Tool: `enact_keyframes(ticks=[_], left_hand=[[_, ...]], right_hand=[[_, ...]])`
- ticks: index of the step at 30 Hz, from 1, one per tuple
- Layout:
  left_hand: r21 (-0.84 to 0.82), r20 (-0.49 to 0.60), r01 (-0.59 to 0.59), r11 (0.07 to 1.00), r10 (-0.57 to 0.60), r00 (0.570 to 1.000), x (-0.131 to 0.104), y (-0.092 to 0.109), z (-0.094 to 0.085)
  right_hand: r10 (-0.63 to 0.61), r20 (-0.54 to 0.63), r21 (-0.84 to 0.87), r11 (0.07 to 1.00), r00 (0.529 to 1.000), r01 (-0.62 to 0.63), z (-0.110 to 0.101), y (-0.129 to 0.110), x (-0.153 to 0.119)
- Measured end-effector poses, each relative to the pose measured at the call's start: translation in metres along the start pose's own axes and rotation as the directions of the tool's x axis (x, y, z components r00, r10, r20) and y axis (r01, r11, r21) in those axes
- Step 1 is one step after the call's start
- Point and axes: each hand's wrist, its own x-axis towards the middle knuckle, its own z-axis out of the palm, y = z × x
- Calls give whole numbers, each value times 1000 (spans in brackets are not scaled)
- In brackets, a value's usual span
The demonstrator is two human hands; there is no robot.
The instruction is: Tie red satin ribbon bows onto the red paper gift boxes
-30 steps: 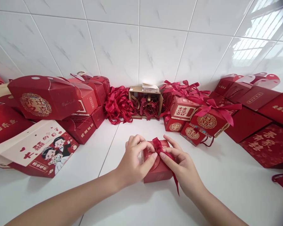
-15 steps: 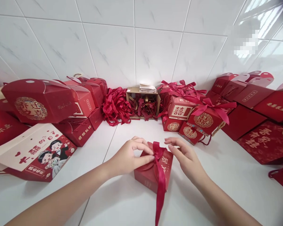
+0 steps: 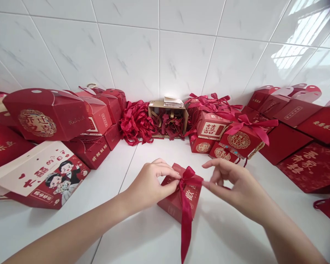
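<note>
White tiled wall [image 3: 129,55] behind; pale papers [image 3: 173,101] atop cardboard carton [image 3: 156,104]; couple-printed box [image 3: 53,176] at left

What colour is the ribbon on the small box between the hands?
The ribbon is deep crimson red, showing best in the head view.

The red satin ribbon [image 3: 186,212] is partly hidden by the left hand [image 3: 151,183]; a red cord-handled paper box [image 3: 329,209] is cropped.

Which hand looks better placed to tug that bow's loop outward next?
Probably the right hand: its fingertips are at the outer end of the loop, beside the red box. The left hand pinches near the knot, seemingly better suited to steadying.
</note>
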Motion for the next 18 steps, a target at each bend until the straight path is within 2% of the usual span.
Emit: enact_keyframes(ticks=[2, 4, 7, 12, 14, 18], left_hand=[[-13, 21, 6, 1000, -6, 1000, 2, -1, -1], [-23, 46, 6, 1000, -5, 999, 3, -1, -3], [-21, 75, 9, 1000, -7, 997, 4, 0, -5], [11, 87, 48, 999, -49, 995, 4, 5, -9], [10, 113, 83, 997, -83, 990, 4, 7, -10], [-10, 198, 154, 988, -149, 969, 5, 11, -13]], right_hand=[[-11, 179, -127, 991, 984, 35, -12, -6, -8], [-30, 248, -231, 969, 968, 89, -20, -8, -7], [-113, 203, -230, 960, 973, 159, -21, -12, 11], [-269, 325, -21, 956, 907, 291, -6, -19, 43], [-301, 336, -1, 947, 892, 320, -2, -18, 46], [-338, 299, -17, 933, 892, 360, 1, -11, 43]])
